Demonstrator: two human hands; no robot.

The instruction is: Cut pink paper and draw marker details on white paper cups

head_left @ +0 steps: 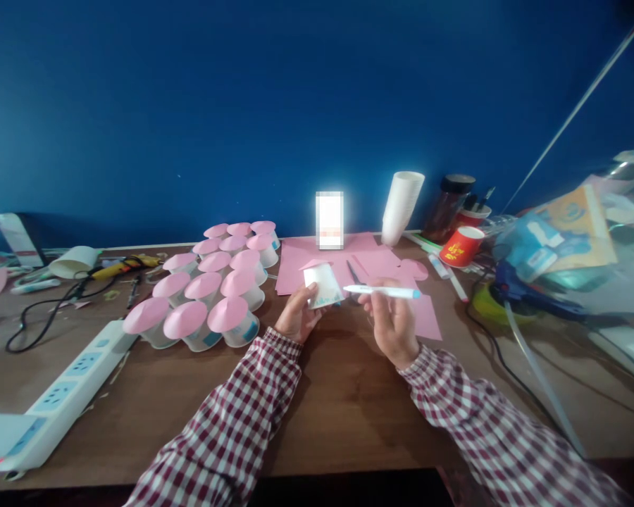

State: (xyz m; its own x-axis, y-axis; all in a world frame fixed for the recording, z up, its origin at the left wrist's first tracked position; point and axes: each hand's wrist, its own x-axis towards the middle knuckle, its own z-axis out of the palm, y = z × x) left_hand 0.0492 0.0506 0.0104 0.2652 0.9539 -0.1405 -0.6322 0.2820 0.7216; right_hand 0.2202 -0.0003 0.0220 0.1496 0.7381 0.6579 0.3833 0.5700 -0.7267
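My left hand [297, 314] grips a white paper cup [323, 283], tilted, with blue marks near its lower edge. My right hand [389, 325] is closed around a white marker [383, 291] with a light blue end, held level just right of the cup. Behind both hands lie pink paper sheets [299, 257], with a dark slim tool [353, 271] on them. To the left of my left hand stand several white cups topped with pink paper cones [186, 320], set in rows; the front ones carry blue patches.
A tall stack of white cups [403, 208] leans near the wall, beside a dark jar [449, 208] and a red cup [462, 246]. A blue glue gun [533, 292] with trailing cords lies right. A power strip [77, 384] and yellow-handled tool [124, 266] lie left.
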